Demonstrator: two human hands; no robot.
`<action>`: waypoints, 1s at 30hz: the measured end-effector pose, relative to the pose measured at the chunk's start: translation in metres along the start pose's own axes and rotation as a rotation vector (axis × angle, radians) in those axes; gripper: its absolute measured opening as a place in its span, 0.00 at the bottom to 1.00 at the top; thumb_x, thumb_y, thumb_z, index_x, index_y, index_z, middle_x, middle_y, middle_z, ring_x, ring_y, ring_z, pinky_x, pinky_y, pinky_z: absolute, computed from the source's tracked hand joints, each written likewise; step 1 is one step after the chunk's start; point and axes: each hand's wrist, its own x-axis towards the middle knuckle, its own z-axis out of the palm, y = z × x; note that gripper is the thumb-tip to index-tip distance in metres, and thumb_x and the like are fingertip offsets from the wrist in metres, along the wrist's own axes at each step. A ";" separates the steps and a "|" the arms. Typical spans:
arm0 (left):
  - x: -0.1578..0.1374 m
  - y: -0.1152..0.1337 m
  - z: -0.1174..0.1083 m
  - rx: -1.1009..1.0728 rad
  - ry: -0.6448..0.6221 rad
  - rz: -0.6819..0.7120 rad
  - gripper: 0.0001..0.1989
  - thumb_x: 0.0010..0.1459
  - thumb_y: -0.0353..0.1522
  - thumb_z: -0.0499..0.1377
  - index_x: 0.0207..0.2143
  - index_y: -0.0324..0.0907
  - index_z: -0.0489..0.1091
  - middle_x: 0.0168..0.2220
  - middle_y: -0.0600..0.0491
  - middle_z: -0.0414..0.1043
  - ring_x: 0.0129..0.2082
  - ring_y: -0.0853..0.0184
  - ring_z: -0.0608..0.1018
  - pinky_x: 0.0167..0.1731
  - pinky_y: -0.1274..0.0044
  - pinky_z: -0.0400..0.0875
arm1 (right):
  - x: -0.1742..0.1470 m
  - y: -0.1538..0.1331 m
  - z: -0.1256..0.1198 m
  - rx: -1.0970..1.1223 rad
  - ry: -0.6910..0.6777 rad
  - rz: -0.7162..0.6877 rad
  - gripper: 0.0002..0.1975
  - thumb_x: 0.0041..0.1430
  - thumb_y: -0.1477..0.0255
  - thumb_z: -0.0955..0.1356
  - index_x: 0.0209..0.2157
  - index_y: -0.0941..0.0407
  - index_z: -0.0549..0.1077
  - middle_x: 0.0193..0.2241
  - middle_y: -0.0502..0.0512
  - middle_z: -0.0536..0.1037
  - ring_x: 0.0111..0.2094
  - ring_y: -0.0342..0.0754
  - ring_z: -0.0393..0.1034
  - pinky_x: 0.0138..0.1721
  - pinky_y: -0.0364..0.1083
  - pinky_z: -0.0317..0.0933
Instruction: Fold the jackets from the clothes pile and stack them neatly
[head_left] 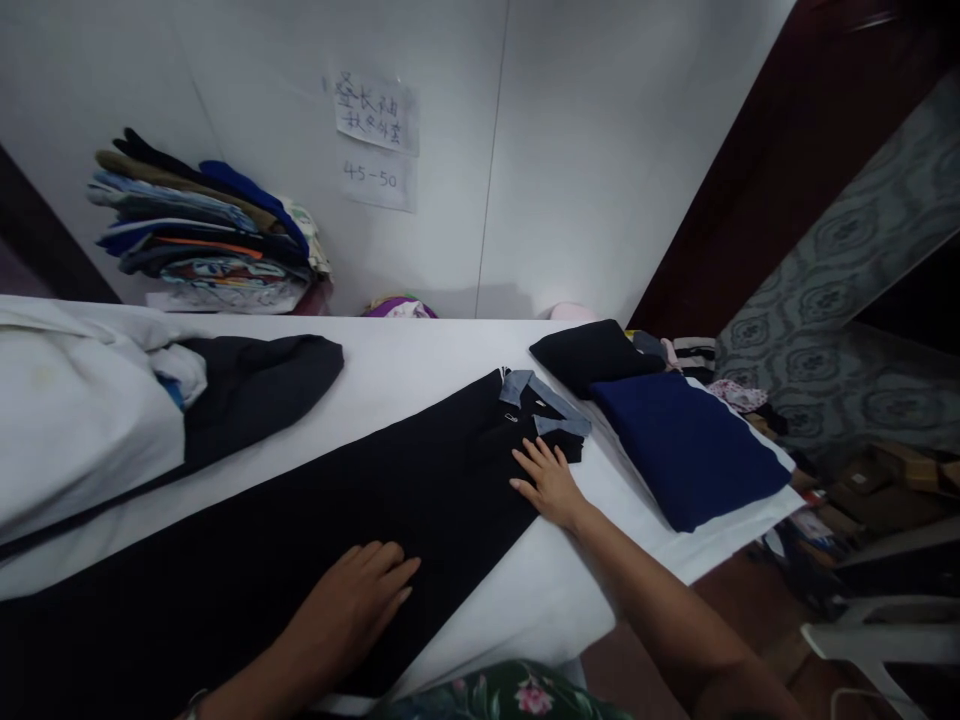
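Observation:
A long black garment (390, 470) with a grey collar (555, 400) lies spread flat across the white-covered table, its collar end pointing to the right. My right hand (551, 487) rests flat on the cloth just below the collar, fingers spread. On the middle of the garment lies my left hand (360, 600), palm down, with its fingers loosely bent and the thumb apart. Both hands touch the fabric from above, and no cloth shows pinched in either. The garment's lower end runs out of view at the left.
A folded navy garment (686, 450) and a folded black one (592, 355) lie at the right end of the table (420, 350). White cloth (82, 410) and a dark garment (259, 385) lie heaped at the left. Stacked clothes (210, 230) stand against the wall. A white chair (892, 640) is at lower right.

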 end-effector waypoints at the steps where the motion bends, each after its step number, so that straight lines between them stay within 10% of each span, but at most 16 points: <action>1: -0.002 0.000 0.000 -0.002 -0.009 -0.009 0.16 0.61 0.30 0.50 0.47 0.48 0.73 0.40 0.51 0.73 0.38 0.64 0.75 0.39 0.70 0.67 | 0.000 0.001 0.001 -0.001 -0.005 0.001 0.29 0.63 0.54 0.60 0.62 0.51 0.58 0.65 0.58 0.54 0.66 0.60 0.41 0.62 0.66 0.38; 18: -0.052 -0.043 -0.010 0.042 0.302 -0.476 0.27 0.57 0.46 0.48 0.51 0.42 0.72 0.55 0.46 0.70 0.54 0.56 0.71 0.54 0.64 0.66 | 0.061 -0.103 -0.029 0.081 0.035 -0.186 0.32 0.63 0.51 0.56 0.64 0.51 0.54 0.67 0.58 0.43 0.68 0.54 0.30 0.64 0.61 0.30; 30: -0.075 -0.046 0.021 0.311 -0.031 -0.482 0.23 0.51 0.27 0.52 0.47 0.55 0.74 0.64 0.51 0.55 0.65 0.42 0.49 0.53 0.40 0.43 | 0.153 -0.062 0.009 -0.020 -0.144 0.187 0.39 0.62 0.48 0.53 0.66 0.60 0.47 0.67 0.61 0.42 0.68 0.55 0.30 0.64 0.59 0.28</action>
